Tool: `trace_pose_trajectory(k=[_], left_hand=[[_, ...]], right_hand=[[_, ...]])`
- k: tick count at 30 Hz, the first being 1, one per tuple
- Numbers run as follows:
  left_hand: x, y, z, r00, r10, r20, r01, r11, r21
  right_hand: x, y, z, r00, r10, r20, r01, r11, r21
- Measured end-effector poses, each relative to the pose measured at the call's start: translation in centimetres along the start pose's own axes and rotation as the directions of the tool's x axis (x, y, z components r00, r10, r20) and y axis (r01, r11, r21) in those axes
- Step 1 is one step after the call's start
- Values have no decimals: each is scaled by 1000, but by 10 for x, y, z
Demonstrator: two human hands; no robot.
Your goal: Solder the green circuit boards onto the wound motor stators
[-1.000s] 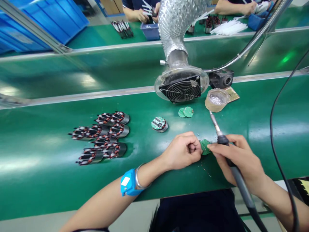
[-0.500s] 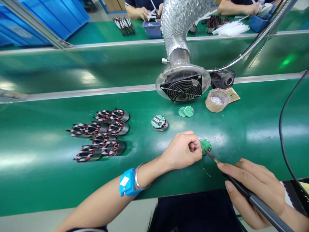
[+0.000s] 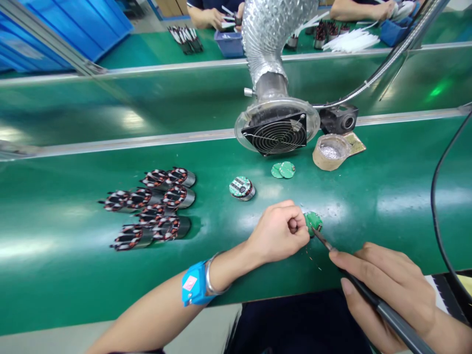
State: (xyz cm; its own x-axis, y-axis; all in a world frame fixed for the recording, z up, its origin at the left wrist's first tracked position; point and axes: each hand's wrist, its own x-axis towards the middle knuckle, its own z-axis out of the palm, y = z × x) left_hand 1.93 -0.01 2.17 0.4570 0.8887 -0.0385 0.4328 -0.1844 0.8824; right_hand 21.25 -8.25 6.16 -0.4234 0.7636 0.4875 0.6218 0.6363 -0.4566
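My right hand (image 3: 391,290) grips a soldering iron (image 3: 363,287) like a pen. The iron's tip rests on a round green circuit board (image 3: 313,222). My left hand (image 3: 282,231) is closed in a pinch at that board's left edge; its fingertips partly cover the board. A few thin wire bits lie just below it. Up and to the left stands a motor coil unit (image 3: 242,188) with a round board on top. Two loose green boards (image 3: 283,170) overlap on the bench behind my hands.
Several motor coil units (image 3: 169,196) stand grouped at the left. A fume duct with a fan grille (image 3: 278,135) hangs over the bench, beside a tan pot of shiny material (image 3: 331,152). A black cable (image 3: 435,196) runs down the right. Two people work across the far bench.
The view has shifted very slightly. Both hands hold nearly the same places, and the iron's tip stays on the board.
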Motion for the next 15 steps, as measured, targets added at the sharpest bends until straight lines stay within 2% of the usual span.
trace_pose_trajectory(k=[9,15], left_hand=[[0,2,0,1000,2,-1,-2,1000,25],[1,2,-1,1000,-3,10,3,1000,28]], right_hand=[[0,0,2,1000,13,-6,-14,999,-31],[2,-3,-12,999,30,-10,-31,997,-67]])
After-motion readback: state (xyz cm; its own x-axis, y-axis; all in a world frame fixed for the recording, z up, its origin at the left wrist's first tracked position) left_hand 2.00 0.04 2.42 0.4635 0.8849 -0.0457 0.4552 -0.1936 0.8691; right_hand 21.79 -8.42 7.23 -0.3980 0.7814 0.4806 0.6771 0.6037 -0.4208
